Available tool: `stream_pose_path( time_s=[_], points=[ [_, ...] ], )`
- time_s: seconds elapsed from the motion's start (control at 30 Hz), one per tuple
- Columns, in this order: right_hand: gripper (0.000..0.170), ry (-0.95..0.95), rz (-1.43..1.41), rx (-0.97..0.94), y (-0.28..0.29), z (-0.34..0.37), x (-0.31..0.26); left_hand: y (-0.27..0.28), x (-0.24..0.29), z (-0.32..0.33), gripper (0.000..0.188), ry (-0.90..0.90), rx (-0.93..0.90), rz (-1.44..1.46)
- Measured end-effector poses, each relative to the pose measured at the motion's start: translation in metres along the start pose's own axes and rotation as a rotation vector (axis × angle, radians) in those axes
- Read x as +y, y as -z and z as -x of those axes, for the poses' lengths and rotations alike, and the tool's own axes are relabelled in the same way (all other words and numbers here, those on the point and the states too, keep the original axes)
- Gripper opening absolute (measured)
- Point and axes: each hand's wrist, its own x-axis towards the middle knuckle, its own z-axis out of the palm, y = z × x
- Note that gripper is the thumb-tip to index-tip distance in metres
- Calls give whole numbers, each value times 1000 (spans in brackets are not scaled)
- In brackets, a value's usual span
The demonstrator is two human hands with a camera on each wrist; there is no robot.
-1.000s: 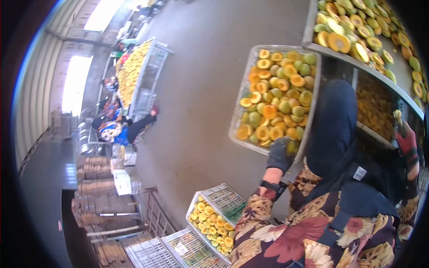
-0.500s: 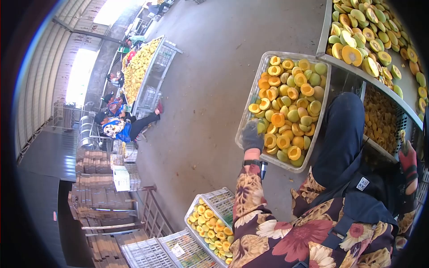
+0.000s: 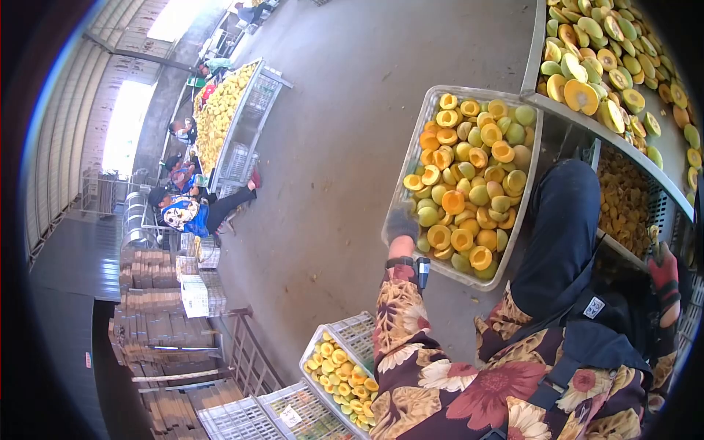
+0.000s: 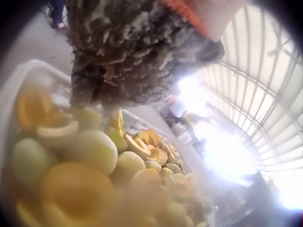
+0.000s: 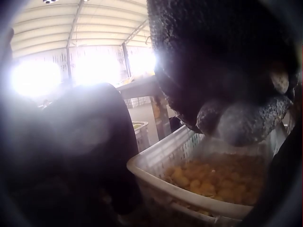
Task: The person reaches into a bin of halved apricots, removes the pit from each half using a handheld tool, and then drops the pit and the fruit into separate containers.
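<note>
The gloved left hand (image 3: 402, 224) is at the near left corner of a pale crate (image 3: 482, 283) of halved orange-green fruit (image 3: 455, 202). In the left wrist view the grey glove (image 4: 137, 56) hangs over fruit halves (image 4: 78, 191), its fingers pointing down with nothing visibly gripped. At the far right, the right hand (image 3: 664, 277), in a red and dark glove, is curled round a small yellowish thing (image 3: 653, 233), too small to identify. Below it in the right wrist view, where the dark glove (image 5: 227, 71) shows, stands a bin (image 5: 163, 187) of yellowish pieces (image 5: 213, 175).
A metal-edged table (image 3: 587, 123) with many fruit halves is at the upper right. The wearer's knee (image 3: 565, 198) stands between crate and bin. Another fruit crate (image 3: 323, 352) sits at lower centre, near stacked boards (image 3: 154, 315). People sit by a distant fruit table (image 3: 220, 117).
The left hand has moved from the crate's near right side to its near left corner. The head view has shifted. The right hand stays at the far right, still gripping the small thing.
</note>
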Motion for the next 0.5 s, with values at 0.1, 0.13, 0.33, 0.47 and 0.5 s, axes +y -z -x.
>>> stream_pose_path(
  time_s=[0.1,0.13,0.33,0.47,0.5],
  points=[
    [27,98,-15,62,-5,-1,3,-23,0,0,31,-23,-33,61],
    [27,65,1,38,-4,0,3,-27,-1,0,32,1,-63,-5],
    [21,34,-33,56,-3,6,-14,-37,8,11,39,80,-3,-213],
    [20,51,119,85,-4,-1,1,-36,4,10,37,82,-94,-169],
    [21,66,181,121,-1,-1,-14,-29,5,11,37,92,-161,-177]
  ],
)
